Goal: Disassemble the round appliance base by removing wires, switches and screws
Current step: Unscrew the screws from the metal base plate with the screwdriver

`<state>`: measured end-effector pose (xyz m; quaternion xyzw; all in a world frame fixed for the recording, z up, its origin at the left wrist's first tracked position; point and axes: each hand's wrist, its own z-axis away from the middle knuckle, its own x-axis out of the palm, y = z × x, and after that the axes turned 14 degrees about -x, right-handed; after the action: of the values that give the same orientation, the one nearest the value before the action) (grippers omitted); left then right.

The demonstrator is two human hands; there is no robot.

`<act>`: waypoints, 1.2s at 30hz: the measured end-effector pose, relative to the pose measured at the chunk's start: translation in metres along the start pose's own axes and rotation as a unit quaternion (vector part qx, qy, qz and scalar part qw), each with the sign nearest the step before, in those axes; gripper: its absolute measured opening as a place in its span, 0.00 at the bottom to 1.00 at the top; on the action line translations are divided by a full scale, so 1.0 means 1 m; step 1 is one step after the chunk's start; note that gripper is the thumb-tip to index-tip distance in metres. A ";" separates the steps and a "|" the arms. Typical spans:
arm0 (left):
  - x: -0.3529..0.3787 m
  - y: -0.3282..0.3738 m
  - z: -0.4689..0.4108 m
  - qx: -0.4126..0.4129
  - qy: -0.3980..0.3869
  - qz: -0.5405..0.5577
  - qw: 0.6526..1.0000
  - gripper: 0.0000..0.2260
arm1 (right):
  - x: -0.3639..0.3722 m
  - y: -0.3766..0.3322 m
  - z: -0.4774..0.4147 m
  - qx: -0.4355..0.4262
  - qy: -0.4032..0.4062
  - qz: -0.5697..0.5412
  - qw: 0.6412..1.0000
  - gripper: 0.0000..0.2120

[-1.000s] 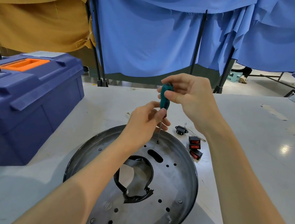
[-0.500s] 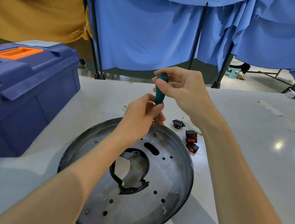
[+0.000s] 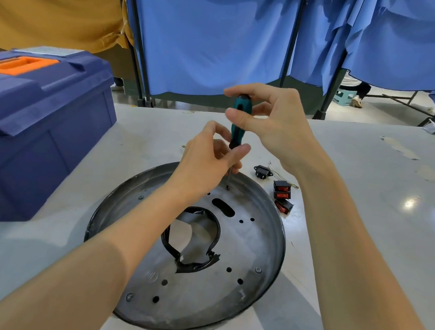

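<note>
Here, base (image 3: 257, 246): flat on the table (image 3: 362, 228).
Right hand (image 3: 274, 122): pinching the upright screwdriver (image 3: 237, 135) by its handle.
Left hand (image 3: 206, 161): fingers pinching its shaft.
Tip: on a screw (image 3: 227, 188), base's far side.

Forearms extended, right grip (image 3: 274, 122) pinches the screwdriver (image 3: 241, 107) handle above, left grip (image 3: 203, 163) pinches it lower down.

A single head-worn wide-angle camera looks forward and down, close over the table (image 3: 409, 232).
</note>
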<state>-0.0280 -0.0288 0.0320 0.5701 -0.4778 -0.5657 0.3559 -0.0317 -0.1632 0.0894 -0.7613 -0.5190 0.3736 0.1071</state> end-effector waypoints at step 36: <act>0.000 0.002 0.000 0.012 -0.002 -0.011 1.000 0.09 | -0.001 0.004 -0.001 0.026 0.029 -0.053 0.998 0.15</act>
<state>-0.0284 -0.0292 0.0336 0.5786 -0.4791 -0.5650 0.3413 -0.0288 -0.1661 0.0882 -0.7400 -0.5458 0.3584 0.1615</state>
